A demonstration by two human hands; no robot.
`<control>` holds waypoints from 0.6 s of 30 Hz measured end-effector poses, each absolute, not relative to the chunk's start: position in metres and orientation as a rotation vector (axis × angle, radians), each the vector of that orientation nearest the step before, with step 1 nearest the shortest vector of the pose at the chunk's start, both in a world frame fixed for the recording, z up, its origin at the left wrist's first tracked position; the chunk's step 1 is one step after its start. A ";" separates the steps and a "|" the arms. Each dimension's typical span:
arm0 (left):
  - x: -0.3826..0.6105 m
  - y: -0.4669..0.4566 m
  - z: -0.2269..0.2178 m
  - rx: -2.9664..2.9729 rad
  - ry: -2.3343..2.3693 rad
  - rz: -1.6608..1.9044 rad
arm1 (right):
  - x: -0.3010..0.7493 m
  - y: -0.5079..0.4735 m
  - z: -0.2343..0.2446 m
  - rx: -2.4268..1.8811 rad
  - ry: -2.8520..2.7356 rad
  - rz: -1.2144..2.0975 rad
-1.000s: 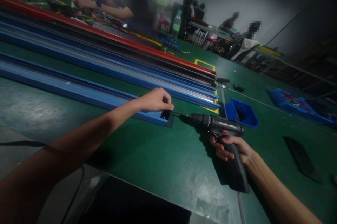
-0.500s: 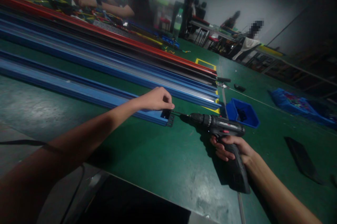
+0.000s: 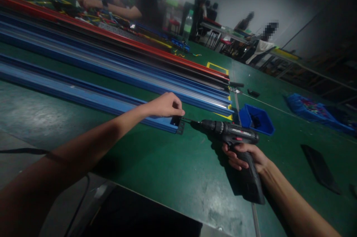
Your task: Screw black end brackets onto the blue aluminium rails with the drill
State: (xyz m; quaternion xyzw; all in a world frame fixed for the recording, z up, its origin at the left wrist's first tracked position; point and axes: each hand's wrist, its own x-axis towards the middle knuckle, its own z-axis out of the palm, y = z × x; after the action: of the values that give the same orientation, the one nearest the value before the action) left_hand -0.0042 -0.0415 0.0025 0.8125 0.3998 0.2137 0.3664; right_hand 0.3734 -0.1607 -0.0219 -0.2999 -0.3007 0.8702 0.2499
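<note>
My right hand [image 3: 245,157] is wrapped round the grip of a black cordless drill [image 3: 231,131], index finger by the trigger. The drill's long thin bit points left and its tip meets a black end cap [image 3: 180,126] on the near blue profile [image 3: 111,105]. My left hand [image 3: 167,105] rests over that end of the profile, with thumb and fingers closed at the cap close to the bit tip. Whether those fingers pinch the cap or a small screw is hidden.
More blue profiles [image 3: 167,87] and a red one [image 3: 156,48] lie behind. A blue bin [image 3: 258,120] stands right of them, with larger blue trays [image 3: 309,109] farther off. A black flat piece [image 3: 320,168] lies at right. A co-worker's arm [image 3: 119,9] reaches over wires across the table.
</note>
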 end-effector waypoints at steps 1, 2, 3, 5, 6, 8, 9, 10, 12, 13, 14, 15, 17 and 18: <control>-0.004 -0.041 0.002 2.089 1.025 0.548 | 0.374 -0.161 -0.022 -0.811 -0.813 2.372; -0.004 -0.041 0.002 2.092 1.022 0.549 | 0.374 -0.160 -0.023 -0.804 -0.809 2.376; -0.004 -0.041 0.001 2.095 1.020 0.552 | 0.374 -0.160 -0.023 -0.799 -0.808 2.379; -0.004 -0.040 0.001 2.102 1.020 0.556 | 0.375 -0.160 -0.024 -0.785 -0.814 2.382; -0.004 -0.040 0.000 2.105 1.021 0.558 | 0.375 -0.159 -0.024 -0.781 -0.816 2.385; -0.003 -0.040 0.000 2.106 1.026 0.557 | 0.374 -0.159 -0.024 -0.780 -0.816 2.390; -0.003 -0.039 0.000 2.106 1.028 0.555 | 0.374 -0.159 -0.024 -0.782 -0.813 2.391; -0.003 -0.039 0.000 2.105 1.026 0.554 | 0.374 -0.159 -0.024 -0.783 -0.809 2.391; -0.004 -0.040 0.001 2.103 1.020 0.551 | 0.374 -0.160 -0.023 -0.783 -0.800 2.388; -0.004 -0.040 0.001 2.103 1.018 0.551 | 0.374 -0.160 -0.023 -0.781 -0.796 2.388; -0.004 -0.040 0.001 2.104 1.016 0.551 | 0.374 -0.160 -0.023 -0.779 -0.795 2.390; -0.005 -0.040 0.001 2.104 1.016 0.552 | 0.374 -0.160 -0.024 -0.776 -0.796 2.390; -0.005 -0.040 0.001 2.101 1.017 0.551 | 0.374 -0.160 -0.024 -0.773 -0.801 2.388; -0.005 -0.040 0.001 2.099 1.018 0.552 | 0.375 -0.160 -0.024 -0.774 -0.802 2.387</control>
State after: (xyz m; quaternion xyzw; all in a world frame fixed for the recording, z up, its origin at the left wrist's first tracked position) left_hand -0.0047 -0.0399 0.0007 0.8157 0.3955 0.2145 0.3636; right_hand 0.3746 -0.1600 -0.0242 -0.2845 -0.2948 0.8770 0.2510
